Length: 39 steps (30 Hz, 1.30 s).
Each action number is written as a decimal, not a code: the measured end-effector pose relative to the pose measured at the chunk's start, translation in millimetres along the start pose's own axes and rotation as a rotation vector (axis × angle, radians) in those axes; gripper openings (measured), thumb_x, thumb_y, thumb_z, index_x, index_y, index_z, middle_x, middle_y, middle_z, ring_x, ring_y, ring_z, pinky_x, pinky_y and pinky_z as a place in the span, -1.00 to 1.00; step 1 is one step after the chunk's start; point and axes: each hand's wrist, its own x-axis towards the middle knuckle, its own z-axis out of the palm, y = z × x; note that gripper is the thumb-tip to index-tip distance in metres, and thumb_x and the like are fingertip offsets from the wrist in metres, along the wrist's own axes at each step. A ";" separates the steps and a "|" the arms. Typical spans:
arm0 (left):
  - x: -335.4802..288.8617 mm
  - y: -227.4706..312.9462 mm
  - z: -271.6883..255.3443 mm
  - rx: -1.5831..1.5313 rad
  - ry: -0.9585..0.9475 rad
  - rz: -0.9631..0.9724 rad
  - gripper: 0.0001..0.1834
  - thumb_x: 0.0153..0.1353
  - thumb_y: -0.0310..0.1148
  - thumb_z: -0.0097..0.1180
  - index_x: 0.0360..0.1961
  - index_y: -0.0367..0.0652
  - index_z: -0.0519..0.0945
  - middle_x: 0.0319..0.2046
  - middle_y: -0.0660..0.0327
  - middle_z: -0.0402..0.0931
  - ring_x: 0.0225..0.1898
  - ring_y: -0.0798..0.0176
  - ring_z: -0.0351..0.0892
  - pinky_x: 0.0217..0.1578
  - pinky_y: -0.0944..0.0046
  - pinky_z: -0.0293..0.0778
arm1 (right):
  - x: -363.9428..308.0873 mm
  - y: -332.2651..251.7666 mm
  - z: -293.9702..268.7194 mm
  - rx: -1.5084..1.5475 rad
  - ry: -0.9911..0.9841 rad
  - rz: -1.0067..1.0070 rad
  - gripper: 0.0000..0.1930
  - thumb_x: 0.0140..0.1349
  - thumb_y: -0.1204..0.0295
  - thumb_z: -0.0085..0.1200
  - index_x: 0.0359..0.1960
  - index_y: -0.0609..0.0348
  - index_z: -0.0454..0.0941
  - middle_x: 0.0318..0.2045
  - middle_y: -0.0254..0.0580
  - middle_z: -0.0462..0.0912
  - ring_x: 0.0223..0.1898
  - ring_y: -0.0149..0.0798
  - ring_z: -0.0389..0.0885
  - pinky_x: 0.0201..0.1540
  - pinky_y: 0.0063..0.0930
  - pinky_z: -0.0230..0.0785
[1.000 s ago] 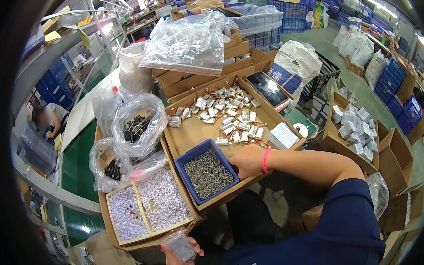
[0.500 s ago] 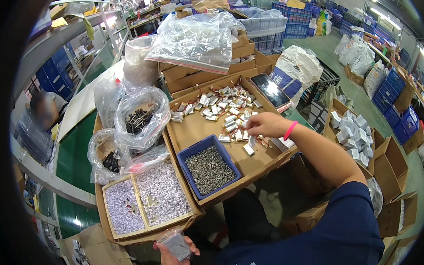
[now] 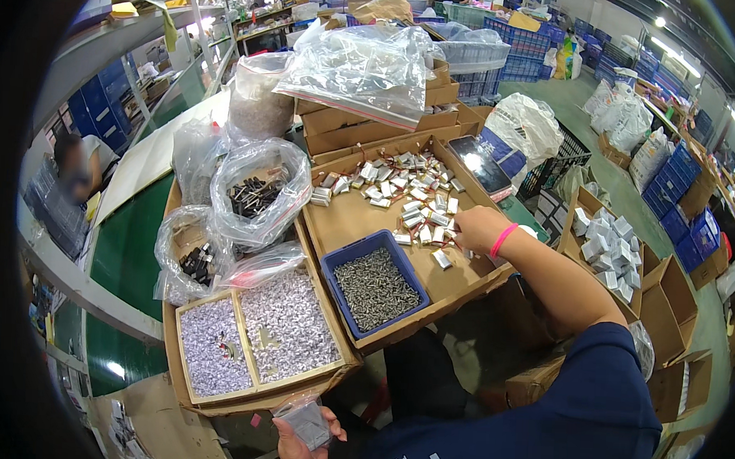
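Observation:
At the lower edge, my left hand [image 3: 299,446] is closed round a clear plastic bag [image 3: 308,422] with a flat grey block inside. My right hand [image 3: 479,228], a pink band at its wrist, reaches into a shallow cardboard tray [image 3: 348,217]. Its fingers are bent down at the right side of a scatter of small silver battery packs [image 3: 414,205] with thin red wires. The fingertips are partly hidden, so whatever lies between them cannot be made out. In the tray's near left corner sits a blue plastic bin [image 3: 331,283] full of small metal screws or pins.
Left of the tray, a divided wooden box [image 3: 249,339] holds many small white pieces. Behind it stand open plastic bags [image 3: 260,189] of black parts. A phone [image 3: 481,163] lies on the tray's far right corner. A carton of white boxes [image 3: 610,246] stands to the right.
The whole view has shifted slightly. My right hand has moved a little to the right along the battery packs. My left hand still holds the bag in about the same place.

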 end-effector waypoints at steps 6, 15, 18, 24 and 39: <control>3.0 -1.2 -5.4 -0.017 -0.046 -0.012 -0.29 0.22 0.25 -0.16 0.12 -0.17 0.36 -0.22 0.08 0.49 -0.35 0.14 0.49 -0.38 0.16 0.45 | 2.3 -29.3 29.2 -0.063 0.279 0.040 -0.88 0.10 0.47 0.00 -0.35 0.21 0.53 -0.44 0.03 0.64 -0.35 -0.03 0.66 -0.30 -0.23 0.51; -7.0 2.4 -17.7 -0.066 -0.030 0.014 -0.27 0.22 0.24 -0.16 0.11 -0.21 0.35 -0.22 0.07 0.48 -0.34 0.14 0.47 -0.37 0.16 0.43 | 11.7 -26.1 20.1 0.149 0.023 0.105 -0.49 -0.02 0.03 0.22 -0.32 0.33 0.57 -0.33 0.15 0.63 -0.27 0.07 0.62 -0.15 -0.19 0.46; -8.5 3.3 -21.6 -0.108 0.002 -0.012 -0.24 0.21 0.26 -0.15 0.11 -0.25 0.35 -0.23 0.08 0.48 -0.35 0.15 0.47 -0.38 0.17 0.44 | 10.3 -22.9 22.2 0.161 -0.034 0.078 -0.48 -0.04 -0.04 0.20 -0.39 0.29 0.64 -0.36 0.10 0.65 -0.28 0.04 0.62 -0.15 -0.21 0.45; -8.8 4.7 -22.8 -0.066 -0.038 0.020 -0.23 0.21 0.27 -0.16 0.10 -0.26 0.35 -0.26 0.08 0.49 -0.37 0.16 0.48 -0.40 0.18 0.44 | -9.9 -44.5 45.1 0.053 0.144 0.002 -0.52 0.00 -0.02 0.18 -0.42 0.25 0.62 -0.43 0.05 0.64 -0.29 0.00 0.63 -0.22 -0.19 0.45; -3.7 0.4 -6.1 -0.047 0.019 0.012 -0.12 0.15 0.39 -0.27 0.04 -0.31 0.37 -0.29 0.02 0.49 -0.37 0.13 0.49 -0.38 0.11 0.46 | -1.7 -40.8 41.3 0.282 0.048 0.009 -0.57 -0.01 -0.04 0.18 -0.38 0.10 0.69 -0.40 -0.04 0.67 -0.32 -0.03 0.63 -0.19 -0.24 0.43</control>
